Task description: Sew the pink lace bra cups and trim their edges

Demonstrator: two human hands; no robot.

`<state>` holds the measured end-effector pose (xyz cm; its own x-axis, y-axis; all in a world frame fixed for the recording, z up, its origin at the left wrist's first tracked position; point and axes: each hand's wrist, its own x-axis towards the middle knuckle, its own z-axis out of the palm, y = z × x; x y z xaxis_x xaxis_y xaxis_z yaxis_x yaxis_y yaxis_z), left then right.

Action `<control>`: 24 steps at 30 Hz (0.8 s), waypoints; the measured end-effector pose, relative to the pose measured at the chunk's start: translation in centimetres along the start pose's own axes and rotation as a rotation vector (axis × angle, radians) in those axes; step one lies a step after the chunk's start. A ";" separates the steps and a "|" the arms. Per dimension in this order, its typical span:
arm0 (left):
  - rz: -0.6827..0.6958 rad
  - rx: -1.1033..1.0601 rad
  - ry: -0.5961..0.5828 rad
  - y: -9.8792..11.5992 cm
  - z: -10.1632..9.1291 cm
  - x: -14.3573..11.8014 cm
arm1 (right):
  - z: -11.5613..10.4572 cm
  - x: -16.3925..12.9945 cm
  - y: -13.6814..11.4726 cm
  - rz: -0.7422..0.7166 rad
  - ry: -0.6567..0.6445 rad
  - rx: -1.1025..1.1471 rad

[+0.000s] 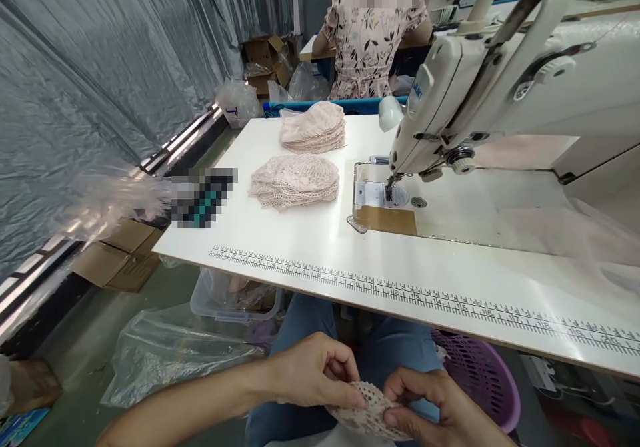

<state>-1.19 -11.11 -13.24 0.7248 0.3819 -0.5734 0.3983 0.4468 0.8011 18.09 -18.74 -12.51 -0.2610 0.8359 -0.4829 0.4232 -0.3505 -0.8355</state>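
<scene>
In front of me stands a white sewing machine (500, 94) on a white table (310, 240) with a printed ruler (425, 297) along its near edge. Two stacks of pink lace pieces (296, 180) (314, 127) lie left of the needle. A purple basket (480, 374) sits below, cardboard boxes (120, 254) farther left, and a person in a floral dress (367, 40) sits beyond.

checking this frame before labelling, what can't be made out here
Head view:
- Lace piece: mostly covered by left hand and right hand; shape unclear.
- Right hand: cut off by the bottom edge.
- Object at the table's left edge: pixelated.
- Ruler numbers: too small.
</scene>
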 end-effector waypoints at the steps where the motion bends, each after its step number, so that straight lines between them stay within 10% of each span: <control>1: -0.024 -0.020 -0.001 -0.1 0.0 -0.1 | 0.0 -0.1 -0.1 0.002 0.004 0.007; 14: -0.121 -0.104 0.025 0.1 0.8 0.0 | 0.5 -0.3 -0.2 -0.033 0.147 0.074; 24: -0.192 -0.137 0.088 0.9 0.9 -0.1 | -0.8 -0.1 1.6 -0.036 -0.124 0.230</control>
<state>-0.42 -11.47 -12.27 0.5893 0.3456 -0.7302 0.4396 0.6212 0.6488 19.45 -19.07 -13.58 -0.3822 0.7965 -0.4686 0.2071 -0.4204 -0.8834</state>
